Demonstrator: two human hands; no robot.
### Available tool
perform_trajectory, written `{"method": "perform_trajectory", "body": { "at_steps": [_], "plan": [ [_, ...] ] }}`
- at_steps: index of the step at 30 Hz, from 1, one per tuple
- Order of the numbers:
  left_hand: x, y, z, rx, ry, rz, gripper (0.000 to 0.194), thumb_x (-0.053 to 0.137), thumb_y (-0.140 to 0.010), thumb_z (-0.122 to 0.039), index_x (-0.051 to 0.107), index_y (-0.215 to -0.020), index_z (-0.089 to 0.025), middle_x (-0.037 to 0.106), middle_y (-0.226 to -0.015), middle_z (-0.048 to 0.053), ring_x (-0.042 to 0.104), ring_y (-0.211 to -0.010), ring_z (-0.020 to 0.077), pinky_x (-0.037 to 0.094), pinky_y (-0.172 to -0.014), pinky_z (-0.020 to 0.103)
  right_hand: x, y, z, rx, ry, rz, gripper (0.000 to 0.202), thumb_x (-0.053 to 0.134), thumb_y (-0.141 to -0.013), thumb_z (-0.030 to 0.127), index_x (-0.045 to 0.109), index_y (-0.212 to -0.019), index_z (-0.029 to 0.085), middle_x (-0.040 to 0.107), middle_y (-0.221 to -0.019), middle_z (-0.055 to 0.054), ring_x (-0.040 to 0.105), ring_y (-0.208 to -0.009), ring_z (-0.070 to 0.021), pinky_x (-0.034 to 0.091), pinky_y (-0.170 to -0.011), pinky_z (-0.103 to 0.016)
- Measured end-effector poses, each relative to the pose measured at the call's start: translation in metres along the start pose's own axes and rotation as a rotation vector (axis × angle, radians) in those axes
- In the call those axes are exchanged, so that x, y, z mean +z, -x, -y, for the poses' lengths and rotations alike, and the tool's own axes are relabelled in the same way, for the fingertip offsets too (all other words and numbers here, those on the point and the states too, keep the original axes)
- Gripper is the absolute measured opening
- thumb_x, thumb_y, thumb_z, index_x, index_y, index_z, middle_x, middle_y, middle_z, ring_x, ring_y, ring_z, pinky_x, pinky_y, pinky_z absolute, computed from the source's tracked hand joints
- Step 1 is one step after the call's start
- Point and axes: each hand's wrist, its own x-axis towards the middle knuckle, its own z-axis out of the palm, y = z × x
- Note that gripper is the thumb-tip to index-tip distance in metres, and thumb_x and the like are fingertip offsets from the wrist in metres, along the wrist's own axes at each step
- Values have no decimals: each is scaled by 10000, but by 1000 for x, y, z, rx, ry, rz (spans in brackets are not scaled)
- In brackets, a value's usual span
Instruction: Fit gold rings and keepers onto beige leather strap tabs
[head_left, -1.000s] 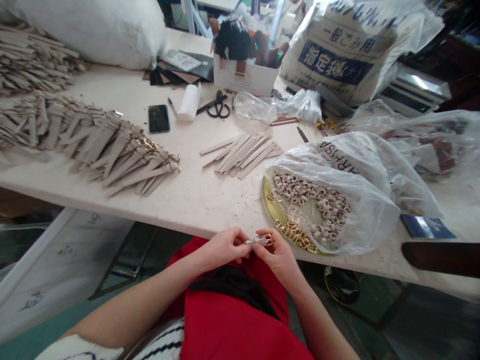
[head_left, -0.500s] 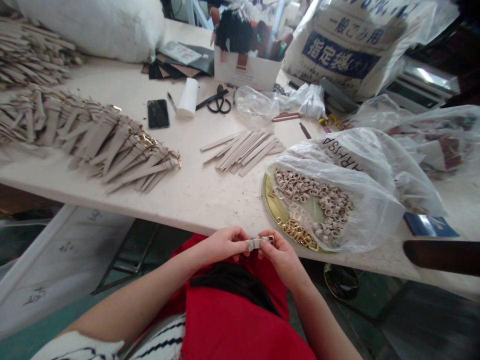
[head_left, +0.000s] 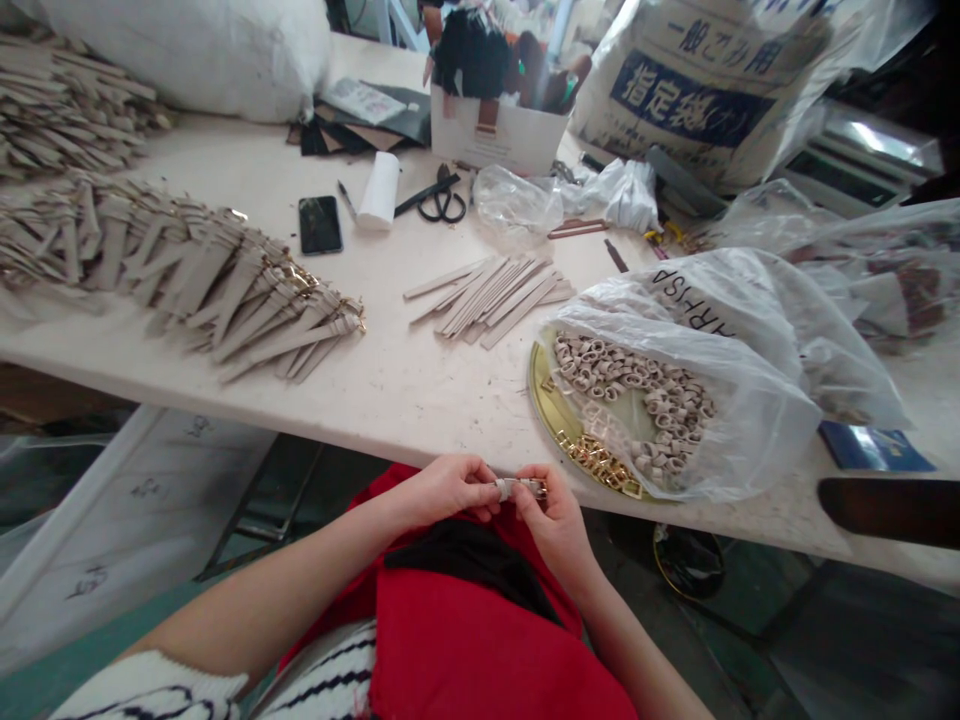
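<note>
Two-handed hold on one pale strap (head_left: pixel 505 489), near and left of the round tray (head_left: pixel 541 390).
Our left hand (head_left: pixel 454 490) pinches one end; our right hand (head_left: pixel 553 512), fingers closed, grips the metal-fitted end. Less strap shows than a moment ago: we judge it partly turned, work continuing.

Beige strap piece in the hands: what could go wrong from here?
1. The beige strap piece is pinched in the fingertips of the left hand and right hand over the red apron; a slip could drop it into the lap or onto the floor.
2. Loose gold buckles lie near the table edge, beside the right hand; a bump might scatter them.
</note>
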Motion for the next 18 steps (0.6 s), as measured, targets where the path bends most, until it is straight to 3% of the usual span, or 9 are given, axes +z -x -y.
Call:
{"method": "perform_trajectory", "body": {
  "at_steps": [6,11,18],
  "plan": [
    [6,0,6,31,-40,-58,283,612,-673,-381,567,-760,-116,638,-660,26,578,-576,111,446,-577,224,-13,2,4,-136,178,127,102,465,-826,269,508,-838,177,549,-682,5,502,-600,-119,394,-570,-226],
    [7,3,12,77,-199,-37,269,565,-708,-369,601,-813,-125,667,-697,34,603,-643,133,437,-592,216,-22,6,7,-108,155,278,100,462,-830,263,509,-845,176,535,-677,13,480,-583,-110,380,-538,-211],
    [11,-2,16,87,-292,-120,298,543,-721,-398,599,-820,-122,680,-732,47,612,-674,141,443,-617,218,-11,3,-1,-182,238,189,94,435,-834,227,511,-856,178,567,-718,-9,517,-635,-131,395,-585,-234]
  ]
}}
